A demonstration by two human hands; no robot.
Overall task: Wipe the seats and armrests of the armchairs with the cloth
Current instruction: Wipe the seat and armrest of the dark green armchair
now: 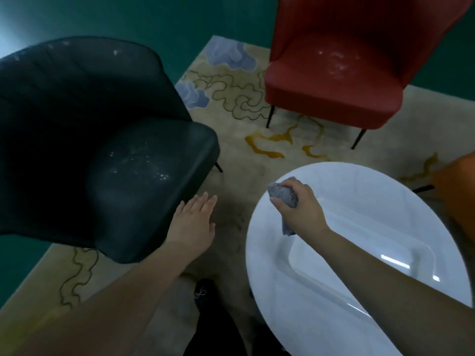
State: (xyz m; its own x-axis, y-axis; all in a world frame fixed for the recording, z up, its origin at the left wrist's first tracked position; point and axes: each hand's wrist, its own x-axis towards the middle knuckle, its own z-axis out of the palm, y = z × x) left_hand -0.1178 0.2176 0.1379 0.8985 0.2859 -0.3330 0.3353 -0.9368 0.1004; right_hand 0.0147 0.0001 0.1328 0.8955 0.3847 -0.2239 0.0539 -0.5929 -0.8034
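Now the right hand (pixel 299 204) grips the grey cloth (pixel 282 195) above the white table (pixel 334 291) — left hand (pixel 192 222) flat, fingers straight.

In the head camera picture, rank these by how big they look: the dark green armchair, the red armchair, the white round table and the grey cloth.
1. dark green armchair, though it is nearest the camera.
2. white round table.
3. red armchair, farther off and cut by the frame, so its place against the table is unsure.
4. grey cloth, in the right hand.
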